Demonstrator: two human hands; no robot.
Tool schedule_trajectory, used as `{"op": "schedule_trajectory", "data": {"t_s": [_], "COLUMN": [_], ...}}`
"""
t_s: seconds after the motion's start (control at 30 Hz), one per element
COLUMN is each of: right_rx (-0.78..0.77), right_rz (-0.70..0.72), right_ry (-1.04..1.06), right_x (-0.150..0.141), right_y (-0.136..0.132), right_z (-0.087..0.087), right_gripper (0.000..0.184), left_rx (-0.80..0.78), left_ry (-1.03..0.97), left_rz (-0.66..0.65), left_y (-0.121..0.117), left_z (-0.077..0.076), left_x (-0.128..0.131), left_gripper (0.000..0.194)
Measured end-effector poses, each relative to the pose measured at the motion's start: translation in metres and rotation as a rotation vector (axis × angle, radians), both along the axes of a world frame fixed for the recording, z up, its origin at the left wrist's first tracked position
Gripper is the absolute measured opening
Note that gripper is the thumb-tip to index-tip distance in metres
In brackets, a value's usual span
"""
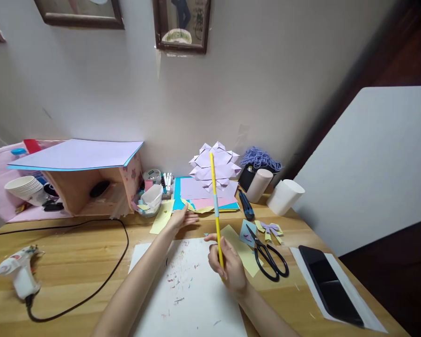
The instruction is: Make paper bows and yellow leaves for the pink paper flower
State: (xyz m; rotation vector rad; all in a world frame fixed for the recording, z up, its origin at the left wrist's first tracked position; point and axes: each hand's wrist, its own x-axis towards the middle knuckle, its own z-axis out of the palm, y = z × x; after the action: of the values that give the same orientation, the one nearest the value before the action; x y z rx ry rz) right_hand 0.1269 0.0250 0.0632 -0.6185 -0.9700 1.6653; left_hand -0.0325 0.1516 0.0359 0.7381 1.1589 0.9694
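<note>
Upright in my right hand (229, 267) is a yellow paper stick (218, 234) with a pale blue band around its middle. At its top sits a lilac folded-paper flower (226, 164) with pointed edges. My left hand (183, 218) reaches out beyond the white sheet (185, 285), its fingers stretched and apart. Close to its thumb lies a narrow yellow paper strip (205, 209); whether they touch I cannot tell. Behind that hand are stacked coloured papers (177, 192). Black-handled scissors (266, 255) lie right of my right hand, their tips over a small blue paper square (244, 232).
A hot glue gun (23, 271) with its black cord (121, 262) occupies the left side. Behind it stands a box with a lilac paper roof (80, 153). To the right are a utility knife (246, 205), paper rolls (286, 196), a paper bow (272, 230) and a phone (331, 283).
</note>
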Motion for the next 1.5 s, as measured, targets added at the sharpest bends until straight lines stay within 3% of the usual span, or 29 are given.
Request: {"op": "schedule_trajectory", "data": {"t_s": [0.1,0.17,0.23,0.33,0.47,0.6,0.7,0.8,0.97,1.07,1.17,1.27,1.37,1.5], "right_rx": [-0.007,0.004,0.015,0.051,0.174,0.432,0.574,0.676,0.668,0.639,0.612,0.611,0.596,0.557], "right_rz": [0.069,0.121,0.193,0.352,0.598,0.585,0.566,0.492,0.259,0.267,0.303,0.348,0.34,0.371], "right_ry": [0.058,0.072,0.075,0.024,-0.236,-0.636,-0.766,-0.863,-1.025,-1.024,-0.987,-0.888,-0.78,-0.544], "right_x": [0.005,0.001,-0.007,-0.029,-0.067,-0.12,-0.185,-0.265,-0.372,-0.4,-0.405,-0.388,-0.35,-0.285], "right_y": [-0.009,-0.012,-0.014,-0.016,-0.018,-0.019,-0.021,-0.03,-0.049,-0.05,-0.04,-0.02,0.001,0.01], "right_z": [-0.001,-0.004,-0.008,-0.011,-0.009,-0.01,-0.019,-0.026,-0.032,-0.038,-0.044,-0.042,-0.027,0.006], "right_gripper": [0.038,0.038,0.038,0.046,0.049,0.03,0.028,0.037,0.06,0.049,0.027,0.027,0.033,0.034], "left_rx": [-0.025,0.09,0.221,0.284,0.327,0.479,0.563,0.586,0.558,0.551,0.538,0.52,0.51,0.512], "left_ry": [0.034,-0.003,-0.02,0.063,0.131,0.301,0.333,0.361,0.373,0.353,0.356,0.372,0.363,0.335], "left_rz": [-0.066,-0.202,-0.256,-0.127,0.21,0.688,0.98,1.214,1.358,1.371,1.377,1.355,1.318,1.243], "left_y": [-0.028,-0.059,-0.095,-0.142,-0.18,-0.222,-0.259,-0.286,-0.302,-0.301,-0.297,-0.288,-0.277,-0.258], "left_z": [0.03,0.055,0.076,0.09,0.08,0.064,0.053,0.04,0.023,0.019,0.017,0.013,0.008,0.002], "left_x": [-0.003,-0.002,0.0,-0.003,-0.042,-0.116,-0.163,-0.19,-0.206,-0.212,-0.218,-0.224,-0.226,-0.219], "left_gripper": [0.048,0.051,0.053,0.043,0.032,0.03,0.026,0.026,0.029,0.032,0.033,0.033,0.033,0.032]}}
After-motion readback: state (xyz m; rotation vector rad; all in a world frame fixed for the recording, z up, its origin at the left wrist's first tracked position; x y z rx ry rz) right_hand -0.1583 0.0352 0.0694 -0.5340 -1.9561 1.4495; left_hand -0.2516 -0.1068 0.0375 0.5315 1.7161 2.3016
